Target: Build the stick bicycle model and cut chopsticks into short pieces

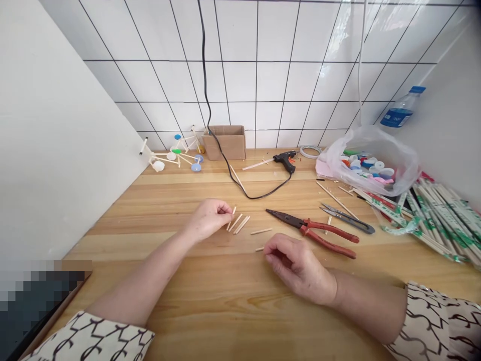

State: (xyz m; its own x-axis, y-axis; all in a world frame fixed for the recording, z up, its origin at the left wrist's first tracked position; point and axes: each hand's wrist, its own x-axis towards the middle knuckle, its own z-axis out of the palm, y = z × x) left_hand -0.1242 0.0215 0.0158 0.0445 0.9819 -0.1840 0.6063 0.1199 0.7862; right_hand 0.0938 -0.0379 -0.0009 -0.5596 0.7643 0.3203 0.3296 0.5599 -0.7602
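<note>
The left hand [208,219] pinches narrowly at the top of a short, pale wooden stick [230,218], which stands tilted on the light wood worktop [210,311], though the fingertips seem to hide the exact contact. Two more cut wooden sticks [238,224] lie just beside it, and a fourth [261,231] lies further right. The right hand [296,268] rests in a loose, narrow grip with nothing visible in it, just beside a tiny stick end [259,249]. Red-handled needle-nose pliers [311,230] lie near steel scissors [347,219]; a black hot glue gun [285,161] sits further back, left of a clear plastic bag of coloured bottle caps [370,163].
</note>
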